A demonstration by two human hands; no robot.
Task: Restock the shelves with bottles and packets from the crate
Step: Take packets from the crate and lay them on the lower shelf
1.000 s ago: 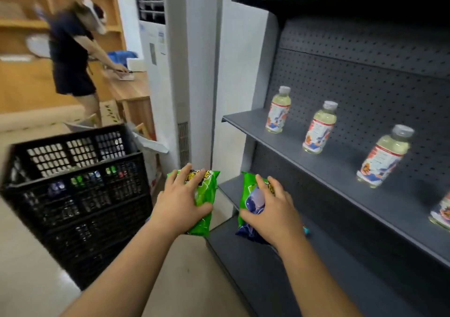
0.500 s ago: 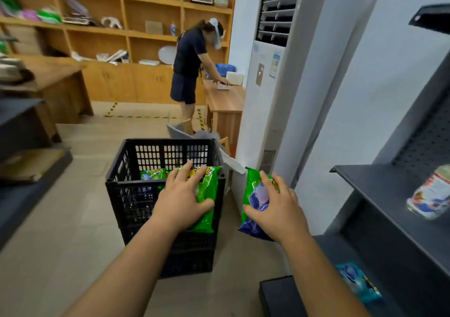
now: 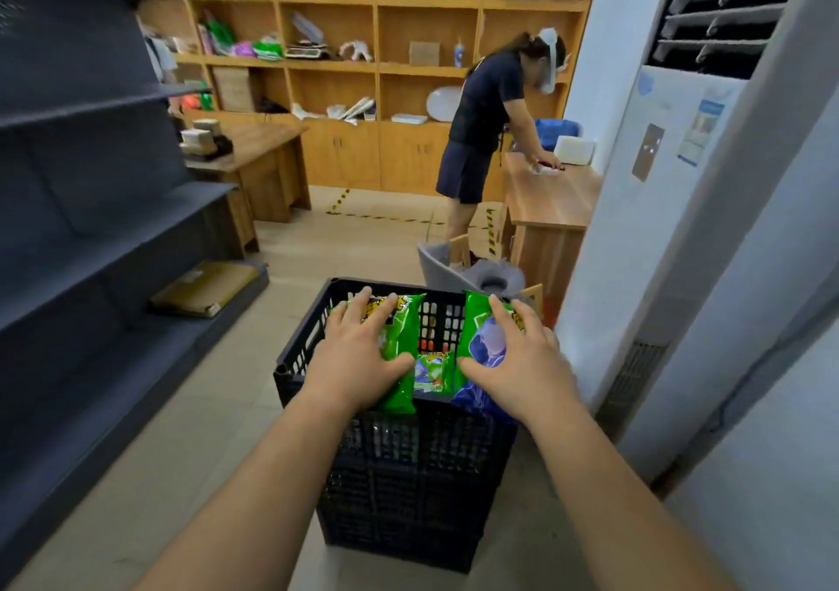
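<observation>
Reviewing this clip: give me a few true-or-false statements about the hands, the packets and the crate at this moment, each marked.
1. Each hand holds a green packet. True: the left hand grips one green packet, the right hand another packet.
2. The black crate stands on a shelf. False: it stands on the floor.
3. A third packet lies inside the crate between the hands. True.
4. The dark shelves on the left are full of bottles. False: no bottles show there.

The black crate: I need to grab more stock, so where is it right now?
In the head view the black crate stands on the floor at centre, directly below both hands, each holding a green packet, with the white air conditioner to its right.
</observation>
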